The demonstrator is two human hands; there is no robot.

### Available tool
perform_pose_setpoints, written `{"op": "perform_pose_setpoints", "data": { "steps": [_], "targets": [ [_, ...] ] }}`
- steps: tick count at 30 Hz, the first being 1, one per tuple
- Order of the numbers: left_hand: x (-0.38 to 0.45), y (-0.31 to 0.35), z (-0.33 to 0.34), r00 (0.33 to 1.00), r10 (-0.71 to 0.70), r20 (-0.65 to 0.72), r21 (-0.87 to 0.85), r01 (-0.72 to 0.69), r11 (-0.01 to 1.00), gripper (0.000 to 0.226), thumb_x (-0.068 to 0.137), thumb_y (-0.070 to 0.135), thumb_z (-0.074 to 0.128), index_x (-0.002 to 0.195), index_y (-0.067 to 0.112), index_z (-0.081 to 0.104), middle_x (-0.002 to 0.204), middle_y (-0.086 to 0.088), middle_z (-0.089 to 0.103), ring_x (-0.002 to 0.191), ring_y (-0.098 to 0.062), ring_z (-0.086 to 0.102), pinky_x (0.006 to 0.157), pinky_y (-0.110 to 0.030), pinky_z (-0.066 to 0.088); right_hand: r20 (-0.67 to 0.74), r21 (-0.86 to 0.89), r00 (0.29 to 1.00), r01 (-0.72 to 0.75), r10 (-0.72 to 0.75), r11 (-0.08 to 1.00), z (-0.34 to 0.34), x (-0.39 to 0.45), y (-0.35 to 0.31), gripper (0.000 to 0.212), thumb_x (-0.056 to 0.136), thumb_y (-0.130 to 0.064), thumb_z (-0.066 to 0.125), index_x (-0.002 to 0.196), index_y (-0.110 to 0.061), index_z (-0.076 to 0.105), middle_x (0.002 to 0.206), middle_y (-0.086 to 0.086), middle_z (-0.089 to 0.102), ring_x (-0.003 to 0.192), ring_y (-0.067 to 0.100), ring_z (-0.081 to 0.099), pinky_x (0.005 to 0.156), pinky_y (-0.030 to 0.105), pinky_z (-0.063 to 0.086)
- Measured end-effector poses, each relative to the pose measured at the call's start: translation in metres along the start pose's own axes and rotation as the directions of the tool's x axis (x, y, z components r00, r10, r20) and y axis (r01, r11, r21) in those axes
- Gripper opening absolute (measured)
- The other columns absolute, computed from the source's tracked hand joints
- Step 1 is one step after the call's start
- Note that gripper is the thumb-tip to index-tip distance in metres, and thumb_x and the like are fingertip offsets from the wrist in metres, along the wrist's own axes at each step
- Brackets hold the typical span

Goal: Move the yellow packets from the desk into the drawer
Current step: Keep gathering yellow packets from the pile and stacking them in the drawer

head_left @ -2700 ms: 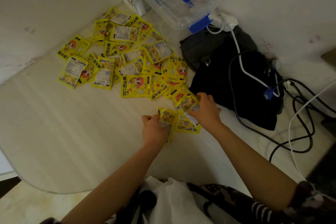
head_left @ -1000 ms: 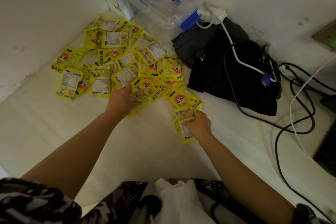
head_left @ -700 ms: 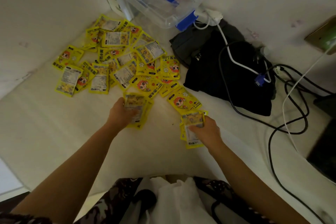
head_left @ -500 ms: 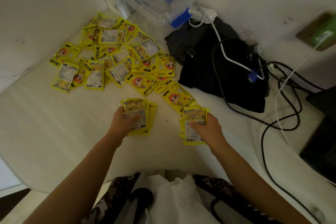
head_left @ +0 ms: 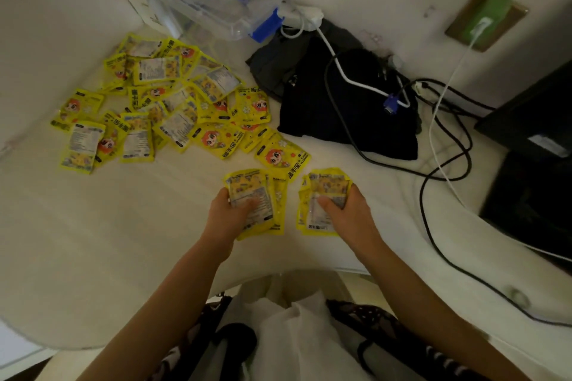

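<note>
The left hand (head_left: 227, 216) is gripping a small stack of yellow packets (head_left: 253, 201), thumb curled on top (its fingers are hidden beneath). The right hand (head_left: 346, 210) is pinching a second stack (head_left: 322, 192) likewise, just beside it. The remaining packets (head_left: 161, 102) are lying scattered on the worktop (head_left: 108, 241) farther back.

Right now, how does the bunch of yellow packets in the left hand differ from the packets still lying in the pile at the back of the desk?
The bunch in the left hand is gripped, thumb on top, as a rough stack; the pile lies loose and touched by no hand. The stack shows a printed white label side; the pile mixes label sides and cartoon faces. The stack is near the desk's front edge, the pile far back by the wall. Both are the same yellow packets.
</note>
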State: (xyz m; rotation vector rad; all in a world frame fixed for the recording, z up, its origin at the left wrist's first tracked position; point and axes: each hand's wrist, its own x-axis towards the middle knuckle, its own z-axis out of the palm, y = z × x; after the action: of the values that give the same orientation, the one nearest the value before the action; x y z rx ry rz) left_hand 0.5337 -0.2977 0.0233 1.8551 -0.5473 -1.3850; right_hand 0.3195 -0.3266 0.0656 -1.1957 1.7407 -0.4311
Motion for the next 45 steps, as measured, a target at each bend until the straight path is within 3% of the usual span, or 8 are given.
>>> {"op": "perform_pose_setpoints", "data": {
  "steps": [9, 14, 17, 20, 23, 29, 37, 45],
  "targets": [
    [-0.021, -0.031, -0.033, 0.982, -0.012, 0.191, 0.106, -0.009, 0.994, 0.025, 0.086, 0.013, 0.066, 0.11, 0.014, 0.06, 0.106, -0.008, 0.069, 0.092, -0.026, 0.069, 0.08, -0.049, 0.058, -0.241, 0.149, 0.953, -0.148, 0.181, 0.978, 0.046, -0.067, 0.037, 0.043, 0.082, -0.042, 0.064, 0.115, -0.016, 0.056, 0.109, 0.008, 0.066, 0.101, 0.03, 0.063, 0.084, 0.049, 0.054],
    [-0.037, -0.043, -0.054, 0.97, 0.037, 0.242, 0.187, -0.084, 0.979, 0.029, 0.083, 0.014, 0.068, 0.111, 0.016, 0.06, 0.105, -0.004, 0.07, 0.091, -0.021, 0.069, 0.074, -0.04, 0.059, -0.316, 0.296, 0.91, -0.174, 0.268, 0.939, 0.077, -0.121, 0.057, 0.029, 0.084, -0.032, 0.066, 0.107, -0.016, 0.059, 0.106, 0.005, 0.066, 0.1, 0.026, 0.064, 0.086, 0.048, 0.054],
    [-0.051, -0.054, -0.057, 0.947, 0.048, 0.318, 0.23, -0.126, 0.965, 0.028, 0.083, 0.011, 0.067, 0.11, 0.015, 0.062, 0.102, -0.003, 0.07, 0.088, -0.018, 0.069, 0.068, -0.03, 0.056, -0.345, 0.358, 0.888, -0.173, 0.303, 0.918, 0.09, -0.157, 0.069, 0.044, 0.074, -0.046, 0.065, 0.11, -0.021, 0.062, 0.105, 0.004, 0.069, 0.099, 0.024, 0.066, 0.086, 0.049, 0.055],
    [-0.066, -0.063, -0.053, 0.915, 0.049, 0.4, 0.281, -0.174, 0.944, 0.028, 0.079, 0.013, 0.07, 0.106, 0.016, 0.064, 0.101, -0.005, 0.072, 0.091, -0.022, 0.069, 0.082, -0.039, 0.056, -0.353, 0.437, 0.872, -0.167, 0.339, 0.884, 0.093, -0.189, 0.079, 0.033, 0.082, -0.032, 0.067, 0.11, -0.017, 0.062, 0.099, 0.001, 0.07, 0.091, 0.018, 0.067, 0.082, 0.034, 0.057],
    [-0.083, -0.073, -0.042, 0.875, 0.033, 0.483, 0.3, -0.2, 0.933, 0.026, 0.082, 0.007, 0.067, 0.108, 0.012, 0.063, 0.102, -0.008, 0.071, 0.09, -0.022, 0.069, 0.082, -0.034, 0.054, -0.385, 0.508, 0.834, -0.165, 0.394, 0.845, 0.091, -0.219, 0.096, 0.019, 0.087, -0.019, 0.065, 0.106, -0.016, 0.061, 0.084, -0.008, 0.064, 0.076, 0.004, 0.063, 0.057, 0.007, 0.049],
    [-0.125, -0.099, -0.011, 0.787, -0.003, 0.617, 0.368, -0.285, 0.885, 0.021, 0.084, 0.008, 0.067, 0.103, 0.016, 0.062, 0.093, -0.002, 0.07, 0.085, -0.019, 0.068, 0.073, -0.027, 0.055, -0.419, 0.671, 0.749, -0.125, 0.513, 0.731, 0.095, -0.277, 0.138, 0.022, 0.086, -0.02, 0.066, 0.108, -0.015, 0.063, 0.098, 0.007, 0.072, 0.088, 0.022, 0.07, 0.076, 0.046, 0.059],
    [-0.211, -0.161, 0.024, 0.673, -0.14, 0.726, 0.454, -0.315, 0.833, 0.023, 0.084, 0.007, 0.067, 0.104, 0.014, 0.06, 0.093, -0.002, 0.071, 0.082, -0.017, 0.069, 0.069, -0.029, 0.053, -0.448, 0.803, 0.571, -0.082, 0.688, 0.591, 0.1, -0.377, 0.214, 0.027, 0.088, -0.022, 0.064, 0.112, -0.013, 0.057, 0.099, 0.003, 0.066, 0.083, 0.015, 0.064, 0.064, 0.026, 0.054],
    [-0.317, -0.249, 0.047, 0.639, -0.207, 0.741, 0.516, -0.344, 0.784, 0.017, 0.083, 0.009, 0.069, 0.091, 0.021, 0.06, 0.092, -0.004, 0.072, 0.084, -0.02, 0.07, 0.076, -0.037, 0.057, -0.401, 0.887, 0.441, -0.031, 0.803, 0.46, 0.095, -0.484, 0.301, 0.026, 0.087, -0.025, 0.065, 0.11, -0.019, 0.056, 0.106, 0.006, 0.067, 0.094, 0.023, 0.066, 0.079, 0.044, 0.058]
  ]
}}
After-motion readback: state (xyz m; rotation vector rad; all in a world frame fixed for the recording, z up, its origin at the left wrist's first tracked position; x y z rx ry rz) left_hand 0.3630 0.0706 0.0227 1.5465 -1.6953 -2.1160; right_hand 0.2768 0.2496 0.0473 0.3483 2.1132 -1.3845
